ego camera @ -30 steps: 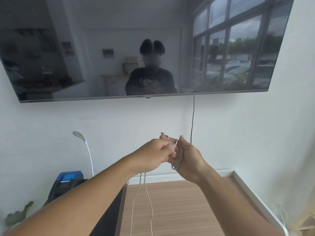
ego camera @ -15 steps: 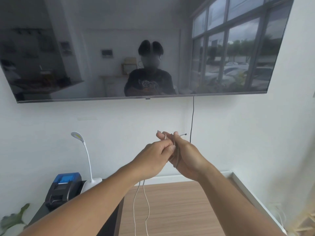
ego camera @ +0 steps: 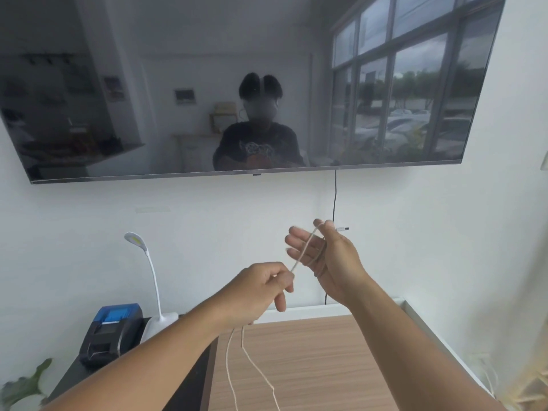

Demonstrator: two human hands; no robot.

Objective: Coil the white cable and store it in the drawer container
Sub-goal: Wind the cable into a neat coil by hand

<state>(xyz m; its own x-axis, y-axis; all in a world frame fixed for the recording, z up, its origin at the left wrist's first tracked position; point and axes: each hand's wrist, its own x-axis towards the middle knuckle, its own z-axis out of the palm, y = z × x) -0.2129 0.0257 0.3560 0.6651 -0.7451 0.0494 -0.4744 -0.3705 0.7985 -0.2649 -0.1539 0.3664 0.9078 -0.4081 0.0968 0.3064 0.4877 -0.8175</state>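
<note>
The white cable (ego camera: 307,250) is looped a few turns around my right hand (ego camera: 332,262), which is raised with its fingers spread; the cable's plug end sticks out to the right past the thumb. My left hand (ego camera: 261,287) is lower and to the left, pinching the cable between thumb and fingers. From there two strands hang down over the wooden floor and leave the bottom of the view. No drawer container is in view.
A large dark TV (ego camera: 237,84) hangs on the white wall ahead, with a black cord (ego camera: 335,197) dropping from it. At lower left stand a black and blue printer (ego camera: 114,330), a white gooseneck lamp (ego camera: 151,280) and a plant leaf (ego camera: 23,387). Wooden floor (ego camera: 320,366) lies below.
My hands were together; now my left hand has pulled down and to the left along the cable, and my right hand has opened its fingers with the loops around it.
</note>
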